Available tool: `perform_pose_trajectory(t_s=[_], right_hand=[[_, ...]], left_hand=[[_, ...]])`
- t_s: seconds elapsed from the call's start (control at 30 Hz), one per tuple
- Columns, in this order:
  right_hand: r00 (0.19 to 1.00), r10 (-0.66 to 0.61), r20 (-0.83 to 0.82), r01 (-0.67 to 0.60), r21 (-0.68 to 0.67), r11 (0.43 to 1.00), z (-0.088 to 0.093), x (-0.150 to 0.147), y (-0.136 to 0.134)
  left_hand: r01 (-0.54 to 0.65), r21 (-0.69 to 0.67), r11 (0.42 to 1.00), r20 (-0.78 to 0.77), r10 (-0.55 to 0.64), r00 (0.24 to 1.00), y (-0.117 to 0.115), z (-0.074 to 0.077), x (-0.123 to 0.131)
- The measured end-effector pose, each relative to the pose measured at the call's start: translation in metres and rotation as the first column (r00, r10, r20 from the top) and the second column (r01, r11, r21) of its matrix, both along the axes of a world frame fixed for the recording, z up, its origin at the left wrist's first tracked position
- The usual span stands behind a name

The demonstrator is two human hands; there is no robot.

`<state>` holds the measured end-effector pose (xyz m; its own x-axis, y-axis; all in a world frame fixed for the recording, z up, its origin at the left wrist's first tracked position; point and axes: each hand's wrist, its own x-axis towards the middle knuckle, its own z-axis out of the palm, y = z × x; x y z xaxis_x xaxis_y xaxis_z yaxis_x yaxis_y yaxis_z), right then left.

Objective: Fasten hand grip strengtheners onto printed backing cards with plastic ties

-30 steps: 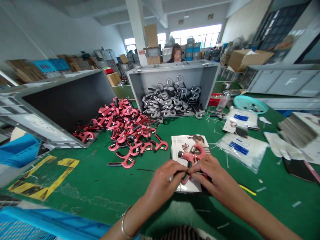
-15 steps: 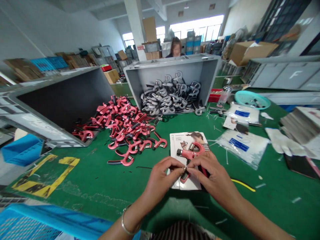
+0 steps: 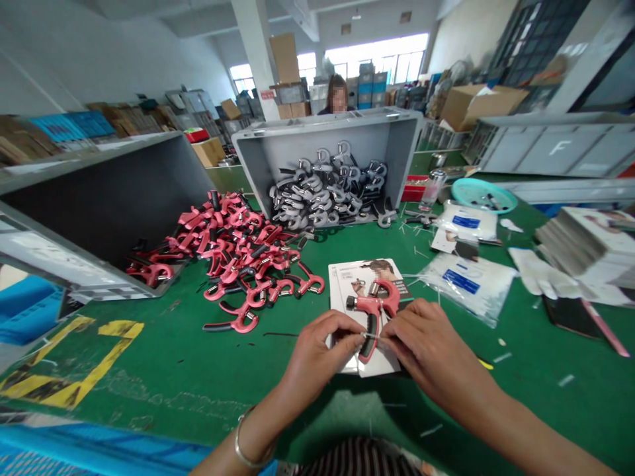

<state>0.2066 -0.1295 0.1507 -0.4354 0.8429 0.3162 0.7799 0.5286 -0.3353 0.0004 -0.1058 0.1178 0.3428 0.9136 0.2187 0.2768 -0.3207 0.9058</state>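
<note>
A red hand gripper (image 3: 381, 303) with a black-padded handle lies on a stack of printed cards (image 3: 342, 284) at the table's near middle. Across its lower handle runs a thin white cable tie (image 3: 371, 336). My left hand (image 3: 320, 347) pinches the tie at the handle's left side, thumb and forefinger closed. On the other side, my right hand (image 3: 426, 344) is closed in a pinch at the tie, its fingertips partly hidden. Both hands are close against the handle.
Red hand grippers (image 3: 248, 244) are heaped at left, spilling from a tipped grey crate (image 3: 114, 172). Another crate (image 3: 404, 145) holds grey ones (image 3: 322, 192). Bags of white ties (image 3: 471, 284), a turquoise plate (image 3: 483, 196) and a card stack (image 3: 585, 244) lie right. A person (image 3: 337, 96) sits behind.
My right hand has shifted slightly right, away from my left, and its fingers have turned downward. More of the handle and the tie now show between them. The view has turned slightly.
</note>
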Motion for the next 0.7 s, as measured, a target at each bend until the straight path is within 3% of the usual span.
perform_pose_trajectory(t_s=[0.4, 0.7], right_hand=[[0.999, 0.007, 0.035, -0.009, 0.052, 0.999, 0.003, -0.002, -0.002], [0.995, 0.038, -0.09, -0.039, -0.003, 0.999, -0.002, -0.006, 0.005]], left_hand=[[0.041, 0.047, 0.998, -0.036, -0.04, 0.999, 0.0, 0.003, 0.002], [0.072, 0.147, 0.987, -0.157, -0.048, 0.986, 0.002, 0.014, -0.001]])
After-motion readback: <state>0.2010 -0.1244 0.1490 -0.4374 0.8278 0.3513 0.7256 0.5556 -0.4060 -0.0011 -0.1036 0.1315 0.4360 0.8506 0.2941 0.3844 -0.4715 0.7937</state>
